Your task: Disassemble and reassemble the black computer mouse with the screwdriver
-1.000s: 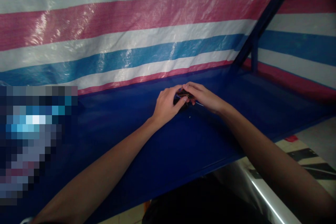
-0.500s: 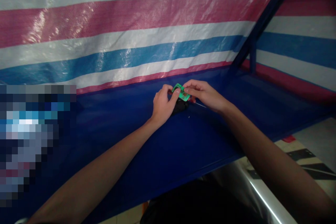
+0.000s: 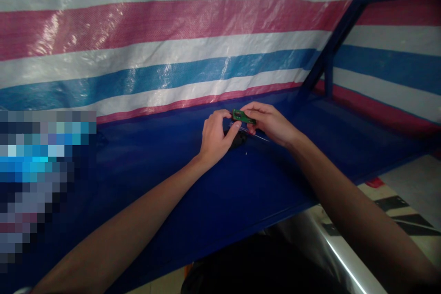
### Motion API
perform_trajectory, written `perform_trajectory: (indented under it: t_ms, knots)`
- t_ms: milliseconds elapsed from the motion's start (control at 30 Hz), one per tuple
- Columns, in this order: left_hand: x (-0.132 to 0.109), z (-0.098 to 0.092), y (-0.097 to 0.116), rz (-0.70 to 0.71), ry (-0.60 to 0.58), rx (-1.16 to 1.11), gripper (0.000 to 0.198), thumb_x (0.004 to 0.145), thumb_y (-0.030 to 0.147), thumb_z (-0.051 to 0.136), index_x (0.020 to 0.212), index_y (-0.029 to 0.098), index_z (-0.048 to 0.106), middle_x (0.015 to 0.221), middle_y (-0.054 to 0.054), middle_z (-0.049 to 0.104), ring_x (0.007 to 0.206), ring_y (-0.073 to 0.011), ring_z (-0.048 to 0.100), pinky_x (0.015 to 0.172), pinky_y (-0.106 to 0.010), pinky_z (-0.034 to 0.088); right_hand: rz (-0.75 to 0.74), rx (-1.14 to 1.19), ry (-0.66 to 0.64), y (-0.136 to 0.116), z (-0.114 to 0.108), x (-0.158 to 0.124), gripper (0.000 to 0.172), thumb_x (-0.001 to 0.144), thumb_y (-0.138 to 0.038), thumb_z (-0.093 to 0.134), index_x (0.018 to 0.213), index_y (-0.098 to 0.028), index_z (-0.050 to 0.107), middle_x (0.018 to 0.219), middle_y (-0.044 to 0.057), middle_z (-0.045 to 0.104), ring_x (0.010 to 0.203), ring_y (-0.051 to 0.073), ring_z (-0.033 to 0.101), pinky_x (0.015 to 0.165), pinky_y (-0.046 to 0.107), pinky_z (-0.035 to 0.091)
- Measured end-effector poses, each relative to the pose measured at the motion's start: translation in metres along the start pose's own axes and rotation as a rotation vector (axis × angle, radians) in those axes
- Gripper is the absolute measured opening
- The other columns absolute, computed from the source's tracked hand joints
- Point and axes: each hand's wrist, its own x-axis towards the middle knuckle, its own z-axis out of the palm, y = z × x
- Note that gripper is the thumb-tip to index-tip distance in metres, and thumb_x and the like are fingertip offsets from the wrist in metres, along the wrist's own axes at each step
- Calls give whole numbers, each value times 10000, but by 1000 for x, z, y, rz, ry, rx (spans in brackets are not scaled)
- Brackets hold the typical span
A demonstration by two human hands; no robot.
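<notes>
A small green circuit board (image 3: 244, 116) is held up over the blue surface, turned nearly edge-on. My right hand (image 3: 272, 121) pinches its right end between thumb and fingers. At the board's left end, my left hand (image 3: 216, 133) has curled fingers and a thumb close around the edge. Just below the board lies a black object (image 3: 238, 139), partly hidden by my left thumb; its kind is unclear. A thin shiny rod or wire (image 3: 260, 137) runs out beneath my right fingers, its other end hidden.
A blue cover (image 3: 193, 202) spreads under my hands. Behind it hangs a striped plastic sheet (image 3: 155, 18). A dark blue frame post (image 3: 330, 46) slants up at the right. A tiny pale bit (image 3: 246, 153) lies near the black object. The far left is pixelated.
The circuit board has tipped from showing its broad face to nearly edge-on. My left thumb has slid off its face and downward. Both hands stay in about the same place.
</notes>
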Motion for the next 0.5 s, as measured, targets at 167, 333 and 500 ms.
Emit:
perform_trajectory:
  t_ms: [167, 333, 500]
  knots:
    - [-1, 0, 2, 6, -47, 2, 304, 885, 388, 485, 1121, 197, 503, 1112, -68, 628, 1026, -189, 567, 910, -340, 391, 20, -20, -17, 0, 1, -1, 103, 797, -258, 585, 837, -174, 630, 625, -17, 570, 469, 77, 487, 444, 218, 387]
    - [2, 0, 3, -72, -57, -47, 256, 886, 362, 491, 1086, 210, 543, 1050, -51, 659, 974, -178, 601, 906, -340, 418, 0, -115, -32, -2, 3, -2, 229, 854, -376, 533, 915, -177, 629, 694, -2, 576, 524, 82, 524, 454, 210, 410]
    - [4, 1, 0, -170, -15, -181, 215, 899, 376, 459, 993, 204, 548, 948, -35, 671, 899, -154, 618, 837, -296, 460, -108, -263, -92, -4, 6, -3, 274, 831, -387, 580, 1022, -192, 607, 786, 5, 606, 619, 94, 568, 491, 207, 436]
